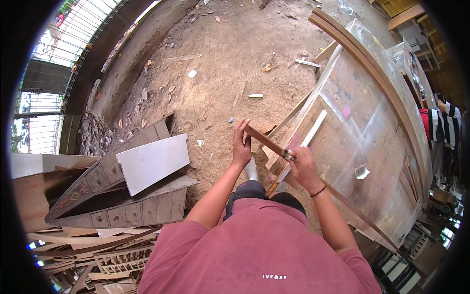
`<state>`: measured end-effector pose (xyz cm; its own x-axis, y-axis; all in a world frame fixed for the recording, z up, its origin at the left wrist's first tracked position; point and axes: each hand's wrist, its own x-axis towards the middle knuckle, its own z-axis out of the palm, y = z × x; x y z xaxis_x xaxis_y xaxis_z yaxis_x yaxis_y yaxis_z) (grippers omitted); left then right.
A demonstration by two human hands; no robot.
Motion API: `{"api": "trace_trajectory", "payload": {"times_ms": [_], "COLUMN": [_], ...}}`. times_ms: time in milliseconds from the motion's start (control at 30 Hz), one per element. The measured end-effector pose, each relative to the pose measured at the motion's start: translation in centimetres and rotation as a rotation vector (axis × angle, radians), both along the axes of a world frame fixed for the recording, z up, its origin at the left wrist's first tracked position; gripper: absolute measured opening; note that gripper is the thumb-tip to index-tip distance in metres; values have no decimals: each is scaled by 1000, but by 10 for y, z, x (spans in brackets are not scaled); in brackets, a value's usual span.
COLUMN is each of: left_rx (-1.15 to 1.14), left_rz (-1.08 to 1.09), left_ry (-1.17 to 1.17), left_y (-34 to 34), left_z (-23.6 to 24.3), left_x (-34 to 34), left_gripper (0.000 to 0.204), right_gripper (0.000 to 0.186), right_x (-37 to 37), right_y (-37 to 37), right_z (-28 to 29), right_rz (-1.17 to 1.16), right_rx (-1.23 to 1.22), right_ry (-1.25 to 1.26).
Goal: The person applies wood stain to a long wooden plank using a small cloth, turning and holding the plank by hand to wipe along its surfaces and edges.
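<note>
A long, narrow brown wooden strip point(265, 138) slants from in front of me down to the lower right, over the near side of the worktable. My left hand point(240, 147) is closed at the strip's far end, fingers on its outer side. My right hand point(304, 168), with a dark beaded bracelet at the wrist, closes round a small grey object point(288, 155) pressed on the strip. The fingers hide most of that object, so its kind cannot be told. Just beyond the right hand, a pale narrow strip point(314, 128) lies on the table.
The worn worktable point(379, 110) stands at my right, with a long brown moulding point(374, 68) along its far side. At left, a white board point(154, 164) lies on a pointed wooden frame point(85, 188), above stacked timber point(122, 259). Scraps and leaves litter the dirt floor point(215, 63). Another person point(448, 122) is at far right.
</note>
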<state>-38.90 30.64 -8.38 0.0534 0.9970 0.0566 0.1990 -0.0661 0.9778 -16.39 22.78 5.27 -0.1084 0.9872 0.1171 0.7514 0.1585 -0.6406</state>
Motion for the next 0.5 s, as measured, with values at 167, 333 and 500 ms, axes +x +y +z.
{"api": "trace_trajectory", "payload": {"times_ms": [167, 333, 500], "left_rx": [17, -5, -165], "left_rz": [14, 15, -89], "left_ry": [-37, -119, -171], "left_y": [-2, 0, -3], "left_z": [4, -3, -36], "left_x": [2, 2, -1], "left_gripper": [58, 53, 46], "right_gripper": [21, 21, 22], "right_x": [-15, -77, -101], "right_y": [6, 69, 95], "right_z": [-11, -26, -30], "right_rz": [27, 194, 135], "right_rx": [-58, 98, 127], "right_ry": [74, 117, 97]}}
